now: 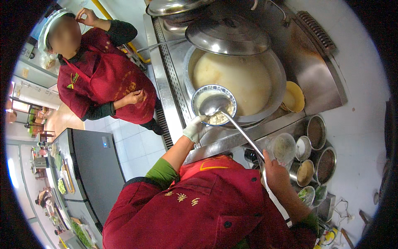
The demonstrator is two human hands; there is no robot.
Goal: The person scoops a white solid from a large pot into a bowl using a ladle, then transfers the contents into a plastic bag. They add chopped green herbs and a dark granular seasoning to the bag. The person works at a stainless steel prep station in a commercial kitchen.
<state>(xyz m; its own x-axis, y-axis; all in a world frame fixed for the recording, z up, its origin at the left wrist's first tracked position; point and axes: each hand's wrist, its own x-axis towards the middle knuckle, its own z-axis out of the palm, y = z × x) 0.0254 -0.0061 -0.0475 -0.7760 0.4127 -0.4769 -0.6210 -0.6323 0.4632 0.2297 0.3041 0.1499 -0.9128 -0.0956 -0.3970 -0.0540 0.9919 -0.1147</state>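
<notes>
My left hand [195,128], in a pale glove, holds a blue-and-white patterned bowl [199,93] by its near side. Pale cubed pieces [217,119] lie in the bowl. The round head of a steel ladle [214,105] sits over the bowl's mouth and hides part of what is inside. My bare right hand [276,171] grips the ladle's long handle. Just beyond the bowl stands a large metal stockpot [279,81] of cloudy pale broth [233,77]. A domed steel lid [228,37] covers the pot's far part.
A co-worker [108,81] in a red apron stands at the left, beside the stove edge [169,102]. A yellow bowl [293,96] sits right of the pot. Several seasoning containers [325,168] crowd the lower right. A dark-sided counter [93,158] stands lower left.
</notes>
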